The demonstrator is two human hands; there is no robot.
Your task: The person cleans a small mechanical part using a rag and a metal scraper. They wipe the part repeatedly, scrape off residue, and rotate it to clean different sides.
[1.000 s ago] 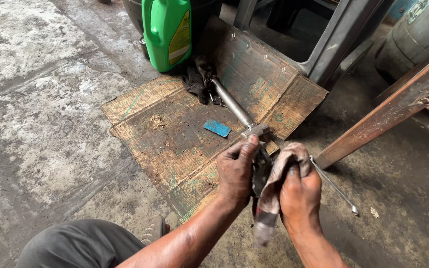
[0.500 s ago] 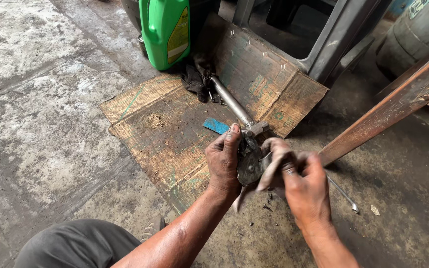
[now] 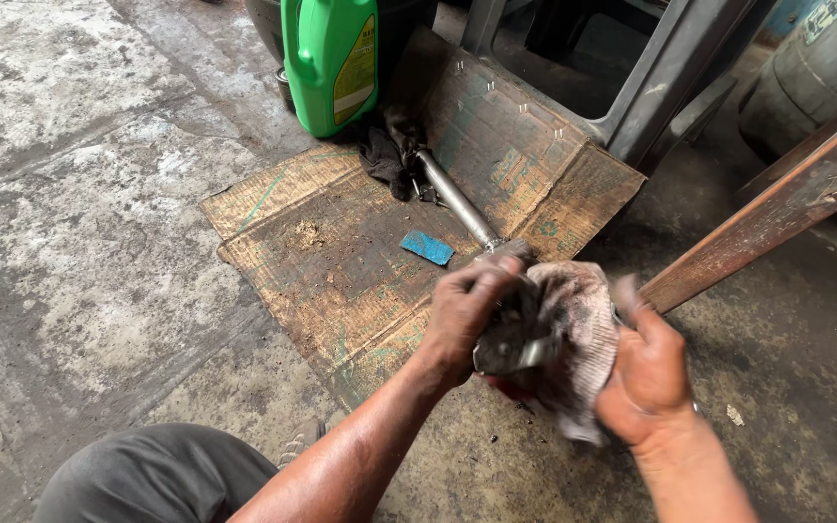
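My left hand [image 3: 462, 315] grips a dark, greasy metal part [image 3: 511, 344] above the edge of a flattened cardboard sheet [image 3: 341, 252]. My right hand [image 3: 646, 378] holds a dirty grey rag [image 3: 578, 329] pressed against that part; both hands are motion-blurred. Just beyond them a long steel shaft [image 3: 452, 199] lies diagonally on the cardboard, its far end under a black cloth [image 3: 385, 155]. A small blue piece [image 3: 426, 248] lies on the cardboard left of the shaft.
A green plastic jug [image 3: 331, 58] stands at the cardboard's far edge. A grey metal frame [image 3: 651, 77] and a rusty slanted bar [image 3: 777, 208] rise on the right, with a grey cylinder [image 3: 816, 68] behind. My knee [image 3: 157, 475] is at lower left on stained concrete.
The rag has shifted from hanging under the part to spread over its right side. My right hand moved right and outward; my left hand turned the part.
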